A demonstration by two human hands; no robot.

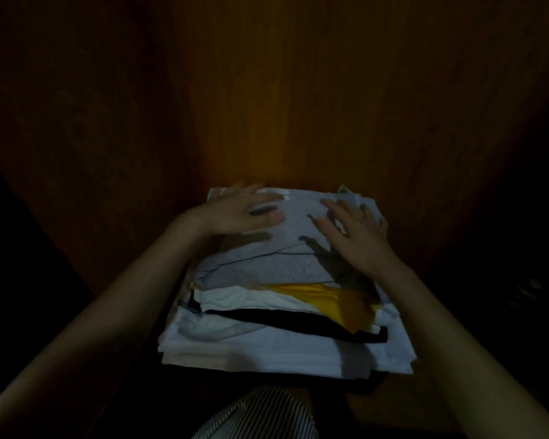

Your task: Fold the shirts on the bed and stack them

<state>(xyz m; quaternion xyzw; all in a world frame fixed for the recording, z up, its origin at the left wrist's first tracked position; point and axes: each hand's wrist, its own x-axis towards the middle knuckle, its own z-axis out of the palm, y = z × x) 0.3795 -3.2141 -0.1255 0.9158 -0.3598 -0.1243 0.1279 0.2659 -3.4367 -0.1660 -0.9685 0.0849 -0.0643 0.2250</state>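
Fingers (262,201) of left hand (238,213) and right hand (358,239) lay straight and spread, gripping nothing, pressing the grey folded shirt (267,261) flat atop the shirt stack (267,346), presumably to settle and square it.

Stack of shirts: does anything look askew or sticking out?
Yes. In the stack, a yellow shirt pokes out at the near right as a crooked wedge under the grey shirt, not squared with the white layers. The left hand and right hand lie flat on the grey shirt.
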